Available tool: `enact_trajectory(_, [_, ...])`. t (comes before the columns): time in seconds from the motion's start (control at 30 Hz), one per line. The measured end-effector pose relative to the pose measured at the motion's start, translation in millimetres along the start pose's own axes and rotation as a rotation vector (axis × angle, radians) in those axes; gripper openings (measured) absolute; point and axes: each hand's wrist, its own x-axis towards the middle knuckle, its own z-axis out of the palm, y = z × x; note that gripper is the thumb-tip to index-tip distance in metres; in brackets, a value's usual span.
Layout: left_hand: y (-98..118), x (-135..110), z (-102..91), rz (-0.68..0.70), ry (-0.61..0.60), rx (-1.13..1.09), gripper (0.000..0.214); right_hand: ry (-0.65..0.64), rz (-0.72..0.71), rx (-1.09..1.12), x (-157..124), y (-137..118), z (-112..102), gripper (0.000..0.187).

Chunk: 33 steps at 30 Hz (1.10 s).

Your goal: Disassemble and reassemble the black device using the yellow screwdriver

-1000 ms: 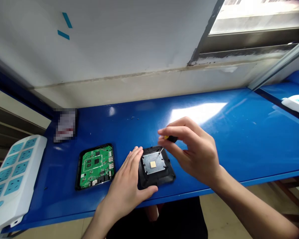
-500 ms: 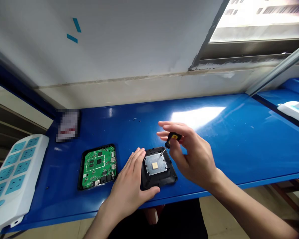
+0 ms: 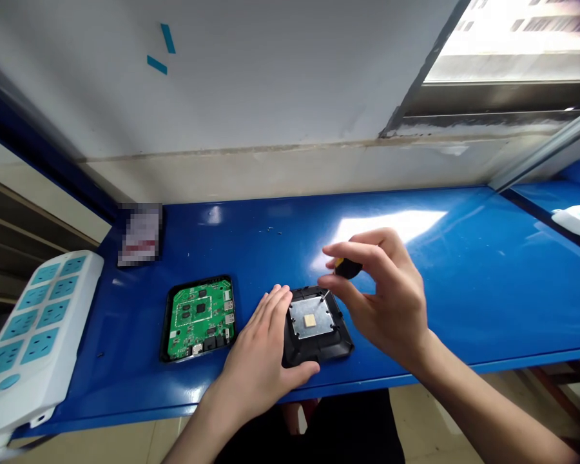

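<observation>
A black plastic cover [image 3: 319, 354] lies inside-up on the table, with a silver metal plate [image 3: 314, 310] in it and a small beige pad [image 3: 310, 320] on the plate. Along the cover's left side and front corner, my left hand [image 3: 258, 351] grips it, fingers extended and thumb at the front edge. My right hand [image 3: 391, 299] pinches a short black-and-yellow screwdriver [image 3: 347, 267] between thumb and fingers. The screwdriver's thin shaft slants down to the plate's upper right corner; my fingers partly cover the handle. Left of my left hand sits a green circuit board [image 3: 198, 322] in a black case.
A white power strip [image 3: 72, 316] with blue sockets stands at the left edge. Behind the board is a blurred-out packet [image 3: 141, 235]. A few tiny screws [image 3: 270, 229] lie toward the back of the blue table [image 3: 464, 290]. A wall rises behind it.
My right hand's fingers have curled and shifted their hold around the screwdriver's handle. My left hand stays on the cover. The whole view has shifted slightly.
</observation>
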Motion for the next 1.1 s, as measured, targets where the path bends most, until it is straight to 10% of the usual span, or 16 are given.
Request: enact_trajectory(1.1, [0,3,-0.8,0.055,0.032,-0.011,0.099,0.013,0.036,-0.11,-2,-3,-8,0.034])
